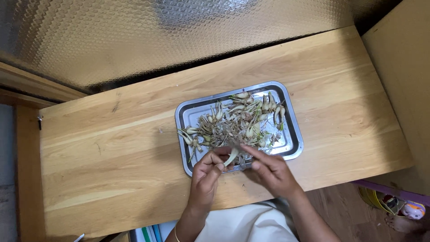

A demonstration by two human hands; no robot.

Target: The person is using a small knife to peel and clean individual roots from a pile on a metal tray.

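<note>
- Tray (293,142) on the surface (112,148), near the middle.
- Pile of little bulbs (237,118) in the tray.
- Left hand (207,172) and right hand (272,170) side by side at the near edge of the tray.
- One bulb (231,156) between the two hands, pinched in the left fingers (219,166).
- Wall behind the surface.
- Floor to the right, below.

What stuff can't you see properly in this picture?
Head view only:
- Near rim of the metal tray: covered by the left hand and right hand.
- The pale bulb between the fingers: blurred, and its grip is unclear.
- Small bulbs heaped in the tray: too small to identify.
- Colourful objects at lower right: cut off by the table.
</note>
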